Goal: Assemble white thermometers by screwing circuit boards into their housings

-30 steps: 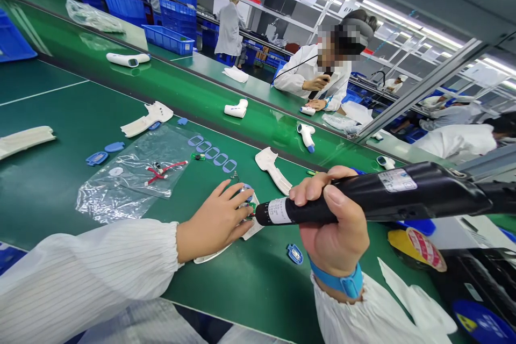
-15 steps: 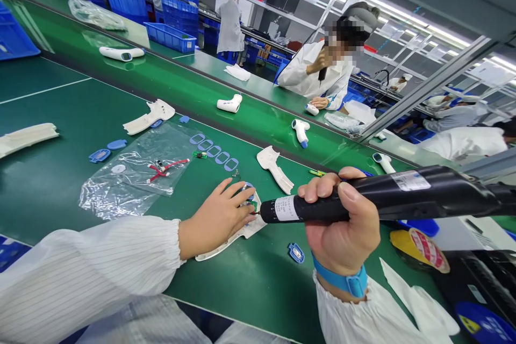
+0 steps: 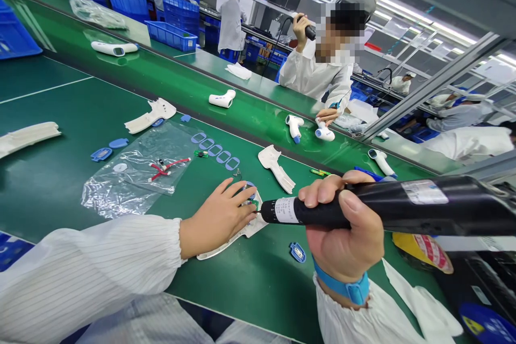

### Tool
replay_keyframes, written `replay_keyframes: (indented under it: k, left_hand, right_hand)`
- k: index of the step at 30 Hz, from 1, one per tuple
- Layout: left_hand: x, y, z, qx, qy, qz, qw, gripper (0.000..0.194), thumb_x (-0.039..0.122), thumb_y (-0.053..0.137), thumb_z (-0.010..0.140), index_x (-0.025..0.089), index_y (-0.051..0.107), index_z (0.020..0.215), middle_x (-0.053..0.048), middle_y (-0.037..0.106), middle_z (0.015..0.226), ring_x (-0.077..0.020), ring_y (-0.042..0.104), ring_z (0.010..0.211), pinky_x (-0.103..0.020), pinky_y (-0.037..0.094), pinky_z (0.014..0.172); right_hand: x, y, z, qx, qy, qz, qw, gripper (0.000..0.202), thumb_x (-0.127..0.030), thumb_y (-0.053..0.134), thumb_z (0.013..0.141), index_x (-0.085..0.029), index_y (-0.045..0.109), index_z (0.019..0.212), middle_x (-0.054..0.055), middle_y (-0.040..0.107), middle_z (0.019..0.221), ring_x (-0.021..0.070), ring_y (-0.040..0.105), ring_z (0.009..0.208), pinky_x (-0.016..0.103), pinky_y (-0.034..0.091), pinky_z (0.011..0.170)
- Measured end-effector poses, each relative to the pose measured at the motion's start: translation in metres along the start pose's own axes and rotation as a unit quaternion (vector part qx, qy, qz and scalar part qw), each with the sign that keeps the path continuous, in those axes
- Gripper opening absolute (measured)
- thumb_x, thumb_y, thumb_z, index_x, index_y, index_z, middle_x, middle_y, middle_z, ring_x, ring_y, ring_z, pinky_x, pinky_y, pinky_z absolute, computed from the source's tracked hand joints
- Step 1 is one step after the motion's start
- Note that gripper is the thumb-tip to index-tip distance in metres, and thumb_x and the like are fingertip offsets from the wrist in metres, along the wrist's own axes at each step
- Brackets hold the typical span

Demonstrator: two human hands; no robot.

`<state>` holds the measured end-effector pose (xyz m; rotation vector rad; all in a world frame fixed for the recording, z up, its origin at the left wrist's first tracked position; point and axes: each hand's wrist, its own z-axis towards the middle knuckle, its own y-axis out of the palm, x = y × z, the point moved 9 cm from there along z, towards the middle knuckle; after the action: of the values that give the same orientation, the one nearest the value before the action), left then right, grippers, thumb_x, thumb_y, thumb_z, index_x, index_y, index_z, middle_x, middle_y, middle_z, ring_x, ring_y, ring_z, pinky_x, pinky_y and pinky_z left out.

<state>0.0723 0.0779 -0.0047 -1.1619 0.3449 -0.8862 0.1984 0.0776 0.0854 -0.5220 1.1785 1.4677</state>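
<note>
My right hand (image 3: 346, 220) is wrapped round a black electric screwdriver (image 3: 387, 207), held nearly level with its tip pointing left. The tip meets a small green circuit board (image 3: 255, 204) in a white shell half (image 3: 255, 226) on the green table. My left hand (image 3: 221, 217) lies over that shell, its fingers spread and pressing on it; part of the board is hidden beneath them. Behind it lies another white shell half (image 3: 276, 167). A small blue oval part (image 3: 297, 252) is on the table in front of the screwdriver.
Clear plastic bags (image 3: 137, 172) with red wires lie left, near blue rings (image 3: 215, 150). White thermometer-like devices (image 3: 222, 99) sit on a green conveyor (image 3: 177, 86) across the table. A person (image 3: 322, 64) works beyond it. A yellow-and-red roll (image 3: 423, 252) is at right.
The devices on the conveyor have shifted left. The person opposite has raised a black tool and put a device on the belt. My screwdriver's rear end has swung slightly towards me; its tip stays put.
</note>
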Motion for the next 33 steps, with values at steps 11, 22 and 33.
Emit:
replay_keyframes:
  k: [11, 22, 33]
  left_hand:
    - [-0.001, 0.001, 0.000, -0.014, 0.002, -0.003, 1.000, 0.025, 0.026, 0.042, 0.090, 0.019, 0.066, 0.095, -0.008, 0.055, 0.124, -0.0274, 0.046, 0.116, -0.049, 0.032, 0.099]
    - [0.000, -0.001, 0.001, -0.009, 0.000, -0.004, 1.000, 0.026, 0.028, 0.042, 0.091, 0.019, 0.067, 0.095, -0.008, 0.057, 0.122, -0.0276, 0.047, 0.115, -0.048, 0.033, 0.097]
    - [0.000, -0.001, -0.001, 0.004, 0.004, 0.001, 1.000, 0.028, 0.031, 0.042, 0.091, 0.021, 0.066, 0.099, -0.007, 0.055, 0.124, -0.0260, 0.046, 0.116, -0.047, 0.032, 0.098]
  right_hand:
    - [0.001, 0.012, -0.006, -0.045, -0.012, 0.006, 0.999, 0.018, -0.019, 0.054, 0.068, -0.023, 0.046, 0.084, -0.008, 0.054, 0.056, 0.0109, 0.052, 0.046, 0.029, 0.044, 0.050]
    - [-0.002, 0.012, -0.005, -0.046, -0.024, -0.018, 0.998, 0.018, -0.020, 0.055, 0.068, -0.023, 0.046, 0.084, -0.008, 0.053, 0.056, 0.0108, 0.052, 0.046, 0.029, 0.044, 0.050]
    - [0.008, 0.007, 0.010, -0.058, -0.033, -0.075, 0.995, 0.021, -0.016, 0.057, 0.071, -0.022, 0.047, 0.088, -0.008, 0.055, 0.057, 0.0118, 0.055, 0.048, 0.030, 0.047, 0.052]
